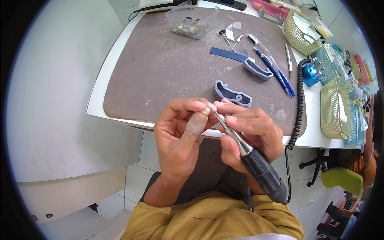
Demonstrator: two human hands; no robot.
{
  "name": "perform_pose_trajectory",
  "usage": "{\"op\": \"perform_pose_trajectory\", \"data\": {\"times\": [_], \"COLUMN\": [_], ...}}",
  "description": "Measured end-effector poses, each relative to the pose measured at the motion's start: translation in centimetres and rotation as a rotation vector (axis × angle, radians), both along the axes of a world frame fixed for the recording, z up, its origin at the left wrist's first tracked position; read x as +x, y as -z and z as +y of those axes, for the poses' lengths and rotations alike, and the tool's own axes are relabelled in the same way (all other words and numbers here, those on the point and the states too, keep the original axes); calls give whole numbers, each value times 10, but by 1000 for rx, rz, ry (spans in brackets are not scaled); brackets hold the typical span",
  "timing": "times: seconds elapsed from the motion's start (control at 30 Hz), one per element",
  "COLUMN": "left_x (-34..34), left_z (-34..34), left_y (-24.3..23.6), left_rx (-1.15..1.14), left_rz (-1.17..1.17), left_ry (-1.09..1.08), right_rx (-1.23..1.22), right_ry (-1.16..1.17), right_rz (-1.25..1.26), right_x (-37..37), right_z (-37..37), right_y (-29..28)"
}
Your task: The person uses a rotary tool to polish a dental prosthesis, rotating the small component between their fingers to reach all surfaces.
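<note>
My left hand [179, 132] pinches a small cream-coloured dental crown [205, 111] between thumb and index finger. My right hand [258, 128] is closed round a black and silver rotary handpiece [262, 172], held slanting with its nose up and to the left. The pale bluish tip [213, 109] of the handpiece is right beside the crown; whether they touch I cannot tell. Both hands meet over the near edge of the brown mat [148, 72]. Just beyond my fingers lies a grey-rimmed dental model piece [232, 95], with a second model piece [258, 70] farther off.
A clear plastic box [192, 26] of small polishing bits stands at the back. Pens [274, 72], a toothbrush [254, 39] and a blue strip [228, 54] lie right of centre. The coiled cord [298, 104] hangs over the right edge, near a blue bur stand [312, 74] and baskets [334, 110].
</note>
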State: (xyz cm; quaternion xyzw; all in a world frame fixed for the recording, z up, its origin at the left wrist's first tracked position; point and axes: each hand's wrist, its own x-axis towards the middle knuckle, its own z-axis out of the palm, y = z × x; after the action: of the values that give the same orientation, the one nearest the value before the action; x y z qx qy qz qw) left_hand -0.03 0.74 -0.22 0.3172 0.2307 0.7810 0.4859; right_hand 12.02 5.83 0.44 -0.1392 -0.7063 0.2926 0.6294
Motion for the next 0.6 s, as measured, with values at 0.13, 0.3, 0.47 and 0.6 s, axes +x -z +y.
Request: {"op": "perform_pose_trajectory", "data": {"times": [0.13, 0.3, 0.47, 0.6], "left_x": [-2, -1, -3, -4], "left_z": [0, 0, 0, 1], "left_y": [1, 2, 2, 3], "left_rx": [11, 3, 19, -12], "left_rz": [7, 11, 6, 37], "left_ry": [11, -5, 10, 6], "right_rx": [15, 7, 11, -22], "right_ry": [6, -13, -17, -16], "right_rz": [-12, 1, -19, 32], "right_x": [0, 1, 2, 1], "right_z": [0, 1, 1, 0], "right_y": [0, 0, -1, 1]}}
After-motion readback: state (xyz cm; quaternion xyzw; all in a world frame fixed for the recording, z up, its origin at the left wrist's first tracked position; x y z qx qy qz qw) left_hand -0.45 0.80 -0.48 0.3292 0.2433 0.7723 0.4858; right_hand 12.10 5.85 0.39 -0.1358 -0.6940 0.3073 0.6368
